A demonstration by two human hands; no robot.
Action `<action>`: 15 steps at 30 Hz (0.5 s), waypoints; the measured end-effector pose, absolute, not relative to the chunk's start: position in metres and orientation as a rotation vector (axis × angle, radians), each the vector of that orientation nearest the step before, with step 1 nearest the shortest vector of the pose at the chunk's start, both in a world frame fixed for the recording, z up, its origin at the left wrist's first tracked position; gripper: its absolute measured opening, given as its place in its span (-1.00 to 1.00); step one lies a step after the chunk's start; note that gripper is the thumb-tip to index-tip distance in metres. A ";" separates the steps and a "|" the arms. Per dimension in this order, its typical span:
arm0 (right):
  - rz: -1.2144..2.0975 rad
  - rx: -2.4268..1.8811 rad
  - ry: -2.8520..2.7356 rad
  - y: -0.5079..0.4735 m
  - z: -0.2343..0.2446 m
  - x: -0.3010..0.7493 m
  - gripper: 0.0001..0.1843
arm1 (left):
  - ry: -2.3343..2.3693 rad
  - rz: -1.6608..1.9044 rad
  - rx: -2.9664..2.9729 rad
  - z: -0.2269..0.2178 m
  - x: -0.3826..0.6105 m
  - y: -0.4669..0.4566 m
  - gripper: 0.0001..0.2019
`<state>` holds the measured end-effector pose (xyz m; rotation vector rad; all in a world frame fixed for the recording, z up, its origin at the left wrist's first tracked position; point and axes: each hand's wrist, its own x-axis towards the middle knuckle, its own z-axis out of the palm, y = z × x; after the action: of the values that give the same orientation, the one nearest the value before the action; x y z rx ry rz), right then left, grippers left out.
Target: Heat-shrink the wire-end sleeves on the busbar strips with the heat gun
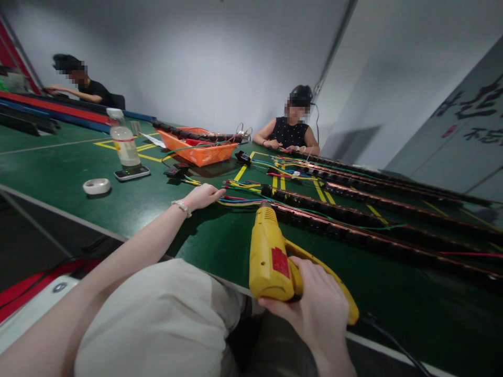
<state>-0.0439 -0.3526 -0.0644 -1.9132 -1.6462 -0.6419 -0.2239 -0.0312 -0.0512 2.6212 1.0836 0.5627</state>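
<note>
My right hand [324,298] is wrapped around the handle of a yellow heat gun [265,246] with a red label on its side. The gun's nozzle points away from me, at a bundle of coloured wires [243,201] where they meet a long copper-and-black bar [314,217]. My left hand [204,196], a beaded bracelet at its wrist, is closed at the loose end of these wires; its fingertips are partly hidden. More long bars [353,195] with coloured leads lie behind, roughly side by side.
An orange basket [202,155] holds wired parts at the back. Left of it, a bottle [124,141] stands on a phone-like device [132,173] near a white ring-shaped object [96,187]. Two people sit across the green table [137,209]. The gun's black cord [393,337] trails right.
</note>
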 end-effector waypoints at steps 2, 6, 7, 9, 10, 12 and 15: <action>-0.618 -1.906 -1.642 -0.348 -0.065 -0.051 -0.07 | 1.152 0.583 2.635 -0.050 -0.226 -0.031 -0.38; -0.607 -1.844 -1.698 -0.339 -0.066 -0.061 -0.11 | 1.283 0.590 2.627 -0.049 -0.227 -0.032 -0.36; -0.610 -1.829 -1.708 -0.337 -0.066 -0.063 -0.11 | 1.305 0.589 2.620 -0.050 -0.227 -0.032 -0.36; -0.601 -1.806 -1.713 -0.332 -0.067 -0.068 -0.11 | 1.318 0.594 2.601 -0.052 -0.226 -0.031 -0.36; -0.586 -1.793 -1.713 -0.330 -0.067 -0.071 -0.11 | 1.307 0.599 2.588 -0.053 -0.226 -0.031 -0.36; -0.537 -1.775 -1.711 -0.326 -0.067 -0.076 -0.11 | 1.269 0.614 2.553 -0.055 -0.225 -0.029 -0.36; -0.456 -1.739 -1.717 -0.319 -0.066 -0.081 -0.11 | 1.243 0.636 2.494 -0.058 -0.224 -0.028 -0.35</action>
<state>-0.0810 -0.3193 -0.0658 -1.7395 -1.7169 -0.4558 -0.2237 -0.0278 -0.0581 2.4938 1.2426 0.6358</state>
